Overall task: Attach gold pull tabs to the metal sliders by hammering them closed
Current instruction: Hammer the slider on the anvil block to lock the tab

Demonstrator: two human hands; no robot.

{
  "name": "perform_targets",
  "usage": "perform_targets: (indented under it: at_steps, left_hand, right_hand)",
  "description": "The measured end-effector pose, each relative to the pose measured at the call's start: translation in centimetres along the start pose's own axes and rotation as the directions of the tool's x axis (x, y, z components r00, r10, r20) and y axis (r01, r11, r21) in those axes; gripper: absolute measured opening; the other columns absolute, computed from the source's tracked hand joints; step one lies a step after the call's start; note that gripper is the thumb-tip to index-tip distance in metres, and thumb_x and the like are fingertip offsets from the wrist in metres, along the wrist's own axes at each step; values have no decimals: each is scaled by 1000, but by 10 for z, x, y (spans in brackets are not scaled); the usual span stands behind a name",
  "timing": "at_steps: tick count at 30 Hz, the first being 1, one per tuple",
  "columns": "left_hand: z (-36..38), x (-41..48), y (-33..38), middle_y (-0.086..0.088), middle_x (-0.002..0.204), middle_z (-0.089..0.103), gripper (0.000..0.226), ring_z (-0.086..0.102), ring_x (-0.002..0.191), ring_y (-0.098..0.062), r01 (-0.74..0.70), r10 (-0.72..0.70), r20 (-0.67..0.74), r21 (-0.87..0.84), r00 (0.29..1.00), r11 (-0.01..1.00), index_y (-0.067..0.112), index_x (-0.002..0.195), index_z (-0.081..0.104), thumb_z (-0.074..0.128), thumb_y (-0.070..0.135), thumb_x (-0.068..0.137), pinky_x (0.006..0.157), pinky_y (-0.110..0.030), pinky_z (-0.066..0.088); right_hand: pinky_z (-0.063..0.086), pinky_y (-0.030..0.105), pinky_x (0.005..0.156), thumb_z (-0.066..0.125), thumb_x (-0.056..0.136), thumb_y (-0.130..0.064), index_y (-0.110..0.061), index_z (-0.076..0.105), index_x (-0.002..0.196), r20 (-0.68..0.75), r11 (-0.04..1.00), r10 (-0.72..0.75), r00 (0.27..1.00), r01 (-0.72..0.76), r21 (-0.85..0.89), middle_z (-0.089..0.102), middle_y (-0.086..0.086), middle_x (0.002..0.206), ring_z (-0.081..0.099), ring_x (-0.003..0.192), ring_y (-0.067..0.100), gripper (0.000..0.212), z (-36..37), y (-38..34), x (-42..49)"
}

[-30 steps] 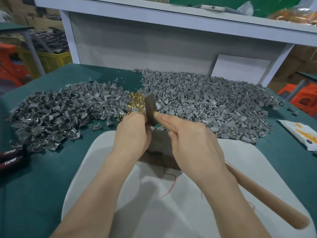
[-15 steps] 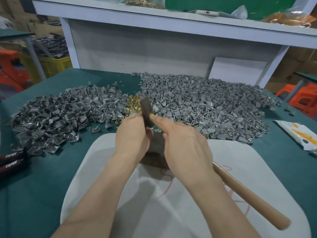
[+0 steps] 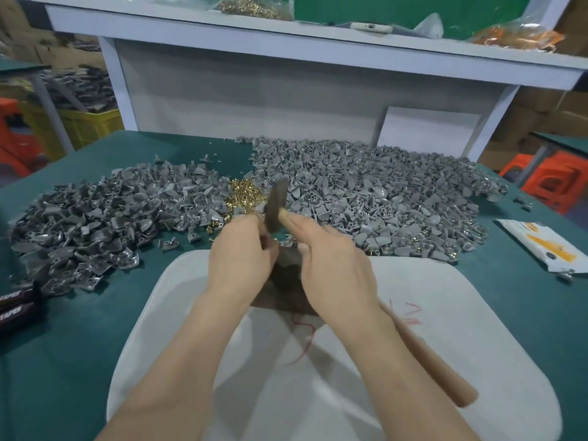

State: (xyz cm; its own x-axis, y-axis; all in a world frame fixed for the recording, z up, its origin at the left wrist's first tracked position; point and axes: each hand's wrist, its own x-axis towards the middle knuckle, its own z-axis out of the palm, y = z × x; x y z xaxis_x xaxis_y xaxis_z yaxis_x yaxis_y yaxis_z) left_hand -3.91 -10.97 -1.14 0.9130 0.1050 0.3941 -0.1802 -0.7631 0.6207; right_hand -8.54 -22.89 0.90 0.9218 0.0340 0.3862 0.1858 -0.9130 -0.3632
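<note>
My right hand (image 3: 334, 265) grips a hammer (image 3: 276, 205) close under its dark metal head, index finger laid along it; the wooden handle (image 3: 436, 367) runs back past my wrist. My left hand (image 3: 240, 253) is curled over a small piece on a dark block (image 3: 286, 291), and that piece is hidden by my fingers. The hammer head stands between my two hands, just above the block. A small heap of gold pull tabs (image 3: 243, 194) lies beyond my hands. Grey metal sliders lie in a left pile (image 3: 105, 224) and a right pile (image 3: 375, 192).
A pale board (image 3: 445, 313) on the green table (image 3: 63, 329) carries the block. A white and orange packet (image 3: 541, 243) lies at the right, black tape rolls (image 3: 16, 305) at the left edge. A white shelf (image 3: 286, 36) stands behind.
The hammer handle has swung in closer to my right forearm and both hands have shifted slightly. The camera has tilted a little, showing more of the shelf.
</note>
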Motion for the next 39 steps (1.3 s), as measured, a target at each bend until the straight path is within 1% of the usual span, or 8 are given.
perform_targets:
  at_steps: [9,14,17,21,24,28,32,39]
  left_hand:
    - [-2,8,-12,19,78,57,11,53,74,3,51,-36,63,-253,997,966,25,82,59,62,15,88,62,-7,36]
    - [-2,10,-11,8,82,63,10,59,82,-7,69,-24,124,-371,992,926,18,83,62,63,9,87,71,-6,39]
    - [-2,9,-12,6,87,66,11,59,83,-4,88,-34,138,-412,990,907,20,89,62,62,9,88,70,-2,38]
    - [-4,8,-10,6,88,67,13,57,83,3,93,-35,138,-435,990,896,23,91,63,60,10,90,65,4,35]
    - [-3,7,-7,13,84,64,13,58,83,0,78,-20,144,-412,989,908,25,87,62,61,12,89,68,-3,37]
    - [-3,4,-3,17,79,62,16,57,80,4,19,36,134,-388,990,922,26,84,61,61,10,88,69,-3,40]
    - [-4,4,-5,18,78,62,13,55,77,10,24,14,94,-387,995,922,23,84,63,61,10,87,67,1,38]
    - [-6,1,-4,5,87,69,9,63,89,-19,32,-17,61,-257,998,966,21,90,63,57,13,89,81,-36,50]
  right_hand:
    - [39,26,76,52,94,-20,-33,51,131,-74,955,244,967,-226,190,66,0,114,57,93,18,39,-6,58,21]
    - [51,34,66,61,89,-23,-19,61,115,112,804,463,879,-470,364,67,4,93,58,66,19,27,5,87,27]
    - [53,39,72,60,88,-31,-20,67,100,126,831,492,861,-508,226,69,6,91,64,81,27,17,11,92,27]
    - [44,32,78,57,89,-45,-24,68,106,-37,898,440,897,-439,27,61,7,108,55,101,27,30,8,87,26]
    - [38,25,75,61,88,-35,-25,67,110,-159,947,247,956,-204,248,60,1,101,57,90,14,25,7,62,27]
    - [44,16,72,63,87,-29,-30,67,106,3,931,43,999,-41,362,59,-17,77,56,73,1,19,20,24,31]
    - [52,31,79,62,87,-19,-27,65,85,26,920,75,997,-80,384,63,-12,75,61,76,8,9,24,11,44]
    - [47,30,77,56,91,-23,-20,69,98,27,984,20,999,-24,179,70,1,90,61,86,19,15,27,0,45]
